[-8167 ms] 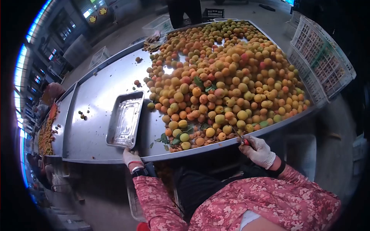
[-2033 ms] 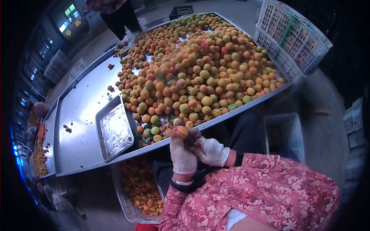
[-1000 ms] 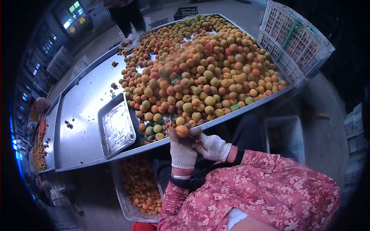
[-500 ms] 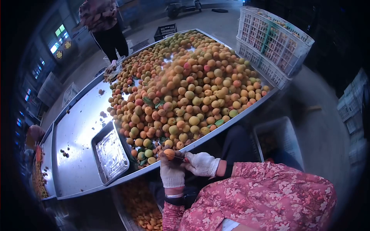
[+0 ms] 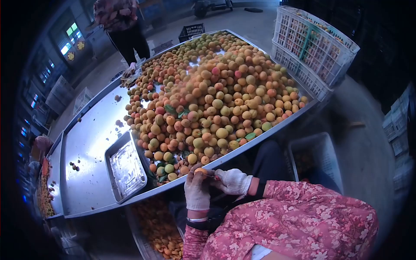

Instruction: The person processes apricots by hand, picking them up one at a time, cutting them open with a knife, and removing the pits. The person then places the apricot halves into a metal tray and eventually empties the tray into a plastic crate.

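My left hand [image 5: 197, 196], in a pale knit glove with dark, dirty fingertips, is closed around an orange apricot [image 5: 200, 171] at the table's near edge. Close beside it, my right hand [image 5: 234, 181], also gloved, is closed on a thin red-handled tool [image 5: 216, 177]. The tool points at the apricot, but its working end is too small to make out. Just beyond both hands lies a big heap of apricots [image 5: 225, 99], orange to green, with some leaves mixed in, on the metal table [image 5: 89, 143].
A metal tray [image 5: 125, 167] sits left of the heap. Below the table edge, a crate holds split apricots [image 5: 162, 229]. Another crate [image 5: 327, 156] stands by my right side; stacked white crates [image 5: 312, 45] rise at the far right. A person [image 5: 123, 32] stands across the table.
The whole view has shifted slightly, moving the table and heap a little right and up in the picture. My left hand has turned the apricot, and its fingers now cover more of it.
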`<state>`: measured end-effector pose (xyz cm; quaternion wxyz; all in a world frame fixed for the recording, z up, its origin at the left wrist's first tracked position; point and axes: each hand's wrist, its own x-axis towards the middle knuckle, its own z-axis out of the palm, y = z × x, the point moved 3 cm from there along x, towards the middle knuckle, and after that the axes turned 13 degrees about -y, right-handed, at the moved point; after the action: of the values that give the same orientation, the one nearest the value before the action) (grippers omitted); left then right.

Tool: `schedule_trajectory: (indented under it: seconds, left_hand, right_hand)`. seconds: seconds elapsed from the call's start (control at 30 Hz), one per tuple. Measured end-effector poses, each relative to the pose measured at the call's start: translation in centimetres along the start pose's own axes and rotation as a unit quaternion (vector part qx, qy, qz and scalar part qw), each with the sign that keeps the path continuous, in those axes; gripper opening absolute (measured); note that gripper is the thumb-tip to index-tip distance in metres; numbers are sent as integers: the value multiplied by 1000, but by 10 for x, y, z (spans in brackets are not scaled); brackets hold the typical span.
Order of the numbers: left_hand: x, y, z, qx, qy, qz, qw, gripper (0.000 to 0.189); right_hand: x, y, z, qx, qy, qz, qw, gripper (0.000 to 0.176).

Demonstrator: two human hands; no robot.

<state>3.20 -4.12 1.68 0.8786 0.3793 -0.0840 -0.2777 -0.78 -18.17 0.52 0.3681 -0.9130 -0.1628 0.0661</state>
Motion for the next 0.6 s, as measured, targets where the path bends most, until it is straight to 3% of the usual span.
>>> schedule_trajectory:
  seconds: [0.13,0.27,0.3,0.37,0.43,0.5,0.6]
  left_hand:
    - [-1,-13,-25,-90,16,3,996,29]
    - [0,-18,-22,-138,-19,-25,990,32]
    - [1,-15,-14,-135,-25,-20,990,32]
    - [6,-6,0,-113,-29,7,993,34]
    - [6,2,3,5,-5,4,1000,34]
    - [5,3,6,11,5,3,1000,35]
    - [2,6,10,152,-2,26,988,43]
  right_hand:
    - [1,-2,1,92,-34,-24,995,38]
    - [0,-7,-9,2,-53,13,999,41]
    - [-1,-3,-6,-33,-17,-4,999,37]
    - [-2,-11,-12,-40,46,-14,998,28]
    - [-1,-7,-12,-51,39,-18,998,29]
    - [-4,-7,-13,-53,43,-19,997,31]
    - [-3,0,-17,-106,61,-45,992,33]
